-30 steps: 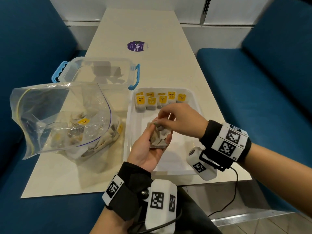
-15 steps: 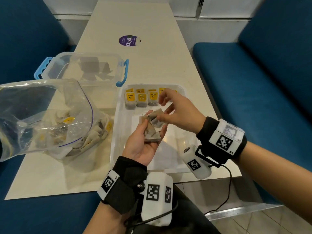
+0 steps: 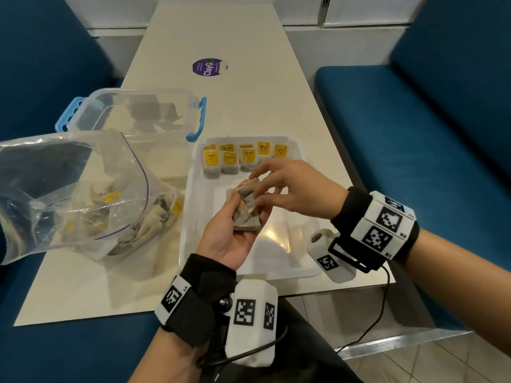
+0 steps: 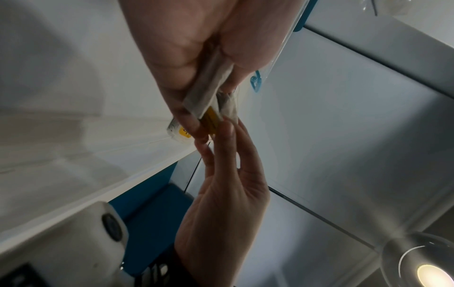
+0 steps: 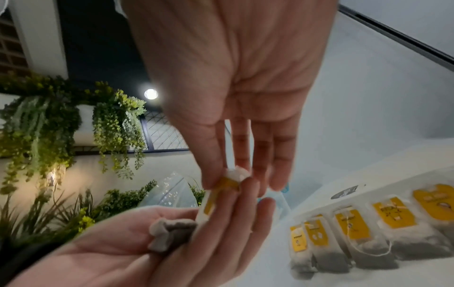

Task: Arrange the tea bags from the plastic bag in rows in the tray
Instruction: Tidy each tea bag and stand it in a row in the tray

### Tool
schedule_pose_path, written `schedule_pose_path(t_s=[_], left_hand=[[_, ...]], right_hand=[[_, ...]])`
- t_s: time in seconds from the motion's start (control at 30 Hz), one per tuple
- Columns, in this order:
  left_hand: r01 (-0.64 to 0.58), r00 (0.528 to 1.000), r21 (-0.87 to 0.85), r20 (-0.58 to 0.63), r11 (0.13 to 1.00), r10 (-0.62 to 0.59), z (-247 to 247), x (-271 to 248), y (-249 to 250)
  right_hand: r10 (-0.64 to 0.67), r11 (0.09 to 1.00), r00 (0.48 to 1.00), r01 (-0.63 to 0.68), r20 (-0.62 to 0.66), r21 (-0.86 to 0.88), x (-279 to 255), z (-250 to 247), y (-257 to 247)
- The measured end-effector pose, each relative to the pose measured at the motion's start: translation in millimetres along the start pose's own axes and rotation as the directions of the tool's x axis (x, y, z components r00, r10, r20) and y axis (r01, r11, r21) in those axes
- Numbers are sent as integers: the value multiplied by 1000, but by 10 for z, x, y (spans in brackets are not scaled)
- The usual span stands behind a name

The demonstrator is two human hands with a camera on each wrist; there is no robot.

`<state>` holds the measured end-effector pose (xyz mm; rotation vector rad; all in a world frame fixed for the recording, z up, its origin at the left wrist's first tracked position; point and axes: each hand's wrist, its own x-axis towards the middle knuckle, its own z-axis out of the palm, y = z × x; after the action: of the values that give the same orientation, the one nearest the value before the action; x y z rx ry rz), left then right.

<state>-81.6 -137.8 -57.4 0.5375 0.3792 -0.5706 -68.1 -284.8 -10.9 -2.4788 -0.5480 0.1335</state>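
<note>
Crumpled grey-white tea bags (image 3: pixel 247 214) lie bunched in our left hand (image 3: pixel 232 233), palm up above the middle of the white tray (image 3: pixel 193 217). Our right hand (image 3: pixel 293 189) pinches one bag of that bunch at its top. The laid rows of tea bags (image 3: pixel 237 158) sit against the tray's far edge; the near half is bare. The plastic bag (image 3: pixel 83 194) slumps left of it on the worktop (image 3: pixel 249 100), the clear box (image 3: pixel 132 114) beyond.

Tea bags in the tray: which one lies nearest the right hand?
The rightmost bag of the front row, just beyond the right hand; its loose string loops towards the fingers, and the others lie farther left or behind.
</note>
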Motion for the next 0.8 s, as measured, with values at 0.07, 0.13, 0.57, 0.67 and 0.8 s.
schedule_pose_path(t_s=[0.07,0.13,0.57,0.67,0.8], left_hand=[[9,1000,-11,-1,1000,-9,7,0,5],[19,1000,-11,-3,1000,-19,21,1,-1],[23,1000,4,-20,1000,-23,64,8,-25],[19,999,-7,-31,1000,-20,45,2,-32],[10,998,5,-60,1000,-9,21,-14,-33]], right_hand=[[-4,1000,1000,4,-17,11,14,-5,13],[-5,1000,998,6,-59,18,30,-3,33],[187,908,955,-78,-230,413,145,-93,-7],[190,897,966,-99,-173,432,155,-108,-13],[203,899,959,-103,-197,425,170,-171,2]])
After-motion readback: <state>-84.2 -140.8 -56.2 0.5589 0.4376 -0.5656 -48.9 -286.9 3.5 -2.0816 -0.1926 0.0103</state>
